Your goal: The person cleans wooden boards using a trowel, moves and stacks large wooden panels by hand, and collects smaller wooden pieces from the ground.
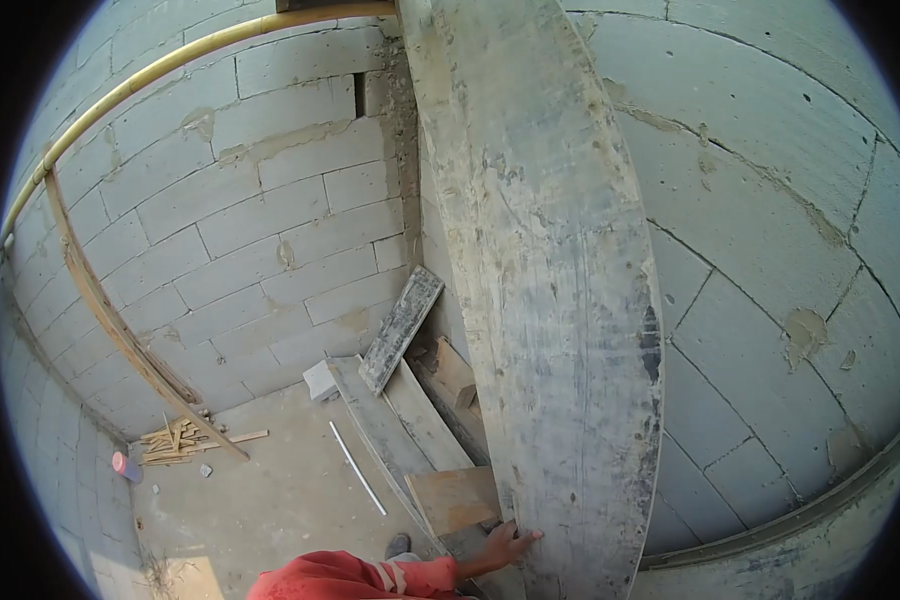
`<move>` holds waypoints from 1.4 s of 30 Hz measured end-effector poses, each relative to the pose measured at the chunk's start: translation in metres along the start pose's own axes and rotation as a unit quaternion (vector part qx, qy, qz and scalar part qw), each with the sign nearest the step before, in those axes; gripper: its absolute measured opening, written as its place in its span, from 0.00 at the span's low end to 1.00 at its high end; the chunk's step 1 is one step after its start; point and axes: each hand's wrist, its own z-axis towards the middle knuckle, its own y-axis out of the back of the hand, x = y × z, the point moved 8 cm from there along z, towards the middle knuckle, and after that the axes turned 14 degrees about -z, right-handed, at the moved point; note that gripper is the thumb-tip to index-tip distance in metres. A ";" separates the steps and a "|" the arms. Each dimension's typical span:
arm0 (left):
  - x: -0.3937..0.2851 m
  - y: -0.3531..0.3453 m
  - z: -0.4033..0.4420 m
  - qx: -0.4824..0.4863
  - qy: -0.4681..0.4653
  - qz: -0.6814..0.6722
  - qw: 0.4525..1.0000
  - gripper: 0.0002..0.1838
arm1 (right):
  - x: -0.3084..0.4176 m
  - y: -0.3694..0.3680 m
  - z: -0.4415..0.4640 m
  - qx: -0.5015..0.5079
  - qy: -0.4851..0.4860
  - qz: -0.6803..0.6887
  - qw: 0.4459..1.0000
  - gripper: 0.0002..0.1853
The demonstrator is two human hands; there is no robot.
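A large, long board [560, 300], grey and stained, stands tall in front of the block wall and runs from the top edge of the view to the bottom. At its lower left edge is my left hand [510, 546], its fingers over the edge onto the board's face, gripping it. The arm comes from a red sleeve [425, 576] at the bottom. My right hand does not show. Just left of my left hand lies a brown plywood piece [453, 499].
Planks [385, 425] and a short grey board [402, 330] lean in the corner. A white strip [357, 467], scrap wood [175, 442] and a pink container [125, 466] are on the floor. A long curved timber [120, 325] and yellow pole [170, 62] stand left.
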 end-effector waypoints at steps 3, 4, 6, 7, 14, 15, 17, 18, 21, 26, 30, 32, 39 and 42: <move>-0.015 0.023 0.040 -0.033 0.015 0.097 0.995 0.35 | 0.040 0.036 0.020 -0.134 0.115 0.011 0.984 0.25; -0.059 0.029 0.035 -0.069 -0.061 0.065 0.994 0.34 | 0.065 0.050 0.027 -0.203 0.157 -0.024 0.966 0.25; -0.121 0.050 0.042 -0.116 -0.173 0.027 0.978 0.34 | 0.122 0.084 0.032 -0.256 0.070 0.041 0.963 0.32; -0.135 0.062 0.051 -0.126 -0.211 0.022 0.969 0.34 | 0.166 0.099 0.033 -0.213 0.078 0.067 0.972 0.37; -0.271 0.149 0.088 -0.137 -0.316 -0.011 0.939 0.28 | 0.301 0.129 0.094 -0.211 0.164 0.198 0.943 0.36; -0.290 0.161 0.093 -0.134 -0.310 -0.004 0.941 0.27 | 0.309 0.134 0.103 -0.269 0.165 0.163 0.935 0.36; -0.321 0.188 0.110 -0.152 -0.351 0.048 0.923 0.24 | 0.355 0.142 0.115 -0.250 0.163 0.253 0.920 0.33; -0.338 0.193 0.113 -0.149 -0.352 0.072 0.921 0.24 | 0.368 0.150 0.121 -0.251 0.175 0.250 0.919 0.32; -0.393 0.236 0.139 -0.191 -0.311 0.202 0.909 0.30 | 0.451 0.177 0.129 -0.284 0.239 0.304 0.877 0.27; -0.475 0.264 0.136 -0.158 -0.448 0.110 0.873 0.37 | 0.518 0.213 0.161 -0.318 0.246 0.300 0.865 0.21; -0.456 0.307 0.151 -0.071 -0.445 0.023 0.892 0.43 | 0.560 0.201 0.193 -0.302 0.296 0.278 0.863 0.23; -0.403 0.315 0.189 -0.147 -0.396 0.028 0.906 0.45 | 0.546 0.198 0.207 -0.313 0.303 0.266 0.860 0.23; -0.264 0.312 0.283 -0.029 -0.291 -0.230 0.928 0.49 | 0.534 0.150 0.241 -0.425 0.252 -0.112 0.862 0.33; -0.242 0.309 0.285 -0.028 -0.253 -0.348 0.903 0.46 | 0.529 0.125 0.262 -0.316 0.244 0.046 0.916 0.46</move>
